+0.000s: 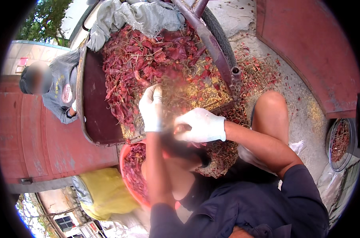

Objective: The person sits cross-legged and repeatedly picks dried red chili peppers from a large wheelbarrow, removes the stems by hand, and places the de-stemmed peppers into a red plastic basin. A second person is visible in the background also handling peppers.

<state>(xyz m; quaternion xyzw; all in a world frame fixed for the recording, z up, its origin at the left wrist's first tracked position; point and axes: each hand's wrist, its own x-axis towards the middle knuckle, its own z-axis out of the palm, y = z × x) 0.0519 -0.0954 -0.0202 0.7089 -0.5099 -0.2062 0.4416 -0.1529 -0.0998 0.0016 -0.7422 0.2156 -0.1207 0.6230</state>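
My left hand (151, 110), in a white glove, is over the dried red chili peppers (123, 68) in a dark red metal cart bed (98, 98). Its thumb and fingers are drawn together; whether something thin is between them is unclear. To its right, my right hand (199, 125), gloved too, is curled round a blurred dried red pepper piece (182, 128) near the bed's edge. Yellow seeds (211, 92) and broken stalks lie loose beyond the hands. Below the left hand, a red plastic basin (125, 175) holds more dried peppers, partly hidden by my forearm.
Another person (62, 86) stands at the cart's far left side. A metal frame bar (209, 41) and a tyre (218, 35) flank the bed. Grey sacking (138, 16) covers its top end. Stalk debris (257, 71), a yellow sack (105, 190) and a clear bowl (342, 144) are around.
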